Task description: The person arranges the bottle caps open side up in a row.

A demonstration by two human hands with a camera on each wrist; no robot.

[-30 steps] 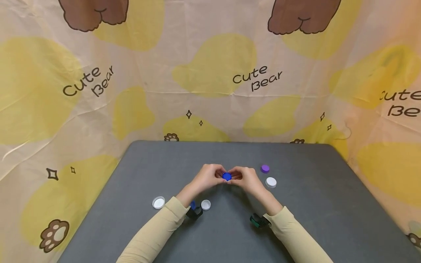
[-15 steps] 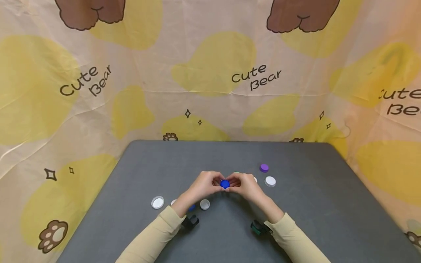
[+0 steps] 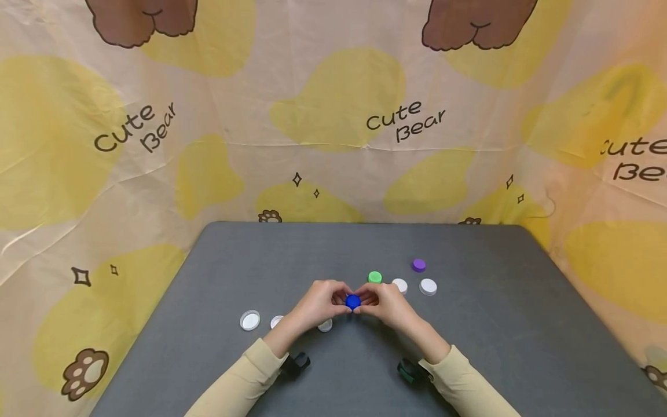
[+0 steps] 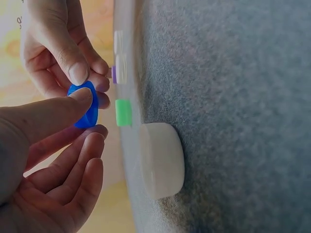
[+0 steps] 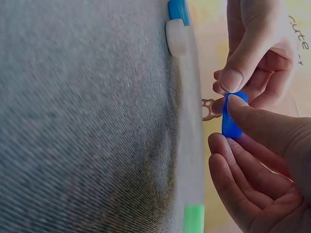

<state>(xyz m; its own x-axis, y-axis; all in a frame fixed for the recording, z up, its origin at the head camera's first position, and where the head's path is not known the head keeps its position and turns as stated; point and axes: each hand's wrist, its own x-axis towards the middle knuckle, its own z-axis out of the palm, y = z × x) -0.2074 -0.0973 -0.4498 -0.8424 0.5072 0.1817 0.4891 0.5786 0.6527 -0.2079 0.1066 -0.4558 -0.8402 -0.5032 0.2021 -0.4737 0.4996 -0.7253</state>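
Observation:
A small blue bottle cap is held up over the grey table between both hands. My left hand pinches it from one side and my right hand from the other, thumbs and fingers meeting at its rim. Seen from the left wrist, the blue cap stands on edge with a thumb pressed on it. The right wrist view gives its ridged side, again under a thumb. Just beyond the right hand lies a green cap. Part of a white cap shows beneath the left hand.
Behind the right hand lie a white cap, another white cap and a purple cap. On the left are a clear-rimmed white lid and a partly covered white cap. A second blue cap appears in the right wrist view.
Both hands have come nearer the body and slightly left, carrying the blue cap. The green cap and a white cap behind the right hand are now uncovered.

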